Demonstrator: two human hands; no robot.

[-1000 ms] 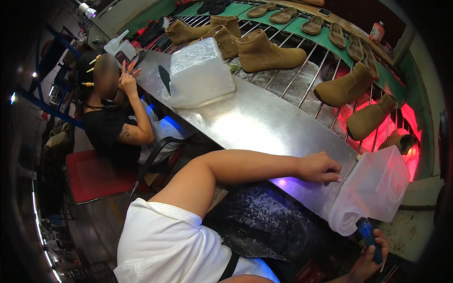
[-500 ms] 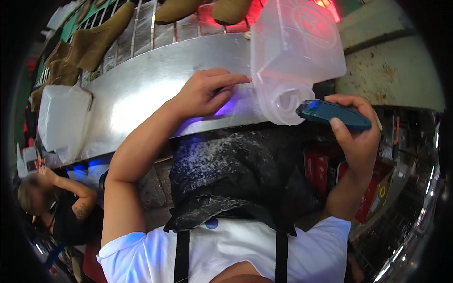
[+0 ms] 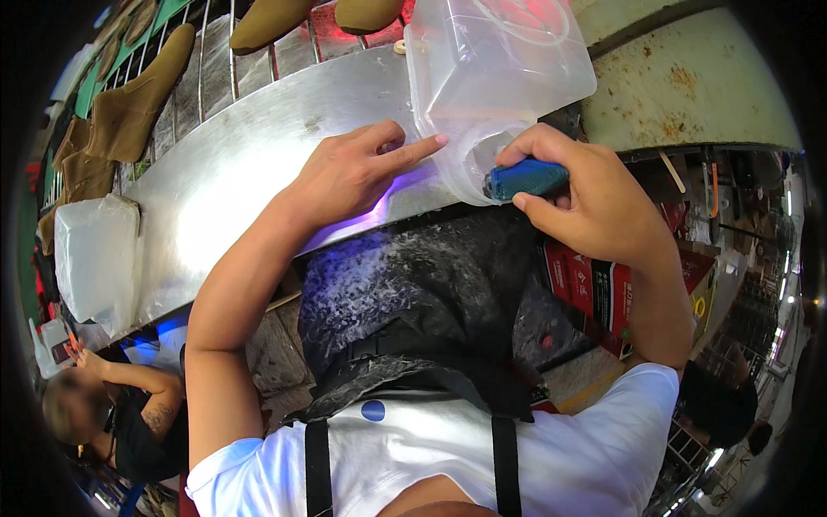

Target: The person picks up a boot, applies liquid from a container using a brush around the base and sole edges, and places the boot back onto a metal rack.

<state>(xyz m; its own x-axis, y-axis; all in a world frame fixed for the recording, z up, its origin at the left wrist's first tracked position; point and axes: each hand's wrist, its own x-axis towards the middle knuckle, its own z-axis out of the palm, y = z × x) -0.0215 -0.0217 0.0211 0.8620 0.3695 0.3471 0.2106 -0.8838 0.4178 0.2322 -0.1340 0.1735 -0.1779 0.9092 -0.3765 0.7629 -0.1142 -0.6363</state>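
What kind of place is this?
Probably a shoe workshop or factory. Several tan boots sit along a rack of metal bars, there's a long metal worktable, and the person wears a black apron smeared with white.

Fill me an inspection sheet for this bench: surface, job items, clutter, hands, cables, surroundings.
Surface: metal counter, shiny, strong glare.
Job items: translucent plastic container, round mouth facing the person; blue-green tool, tip at that mouth.
Clutter: whitish translucent block-shaped item on the counter's left end; small pale ring beside the container; red boxes below, at right.
Hands: right hand grips the tool; left hand has its index finger extended to the container's edge, contact unclear.
Cables: nothing seen.
Surroundings: brown boots on metal bars; stained green panel at right; another person at lower left.
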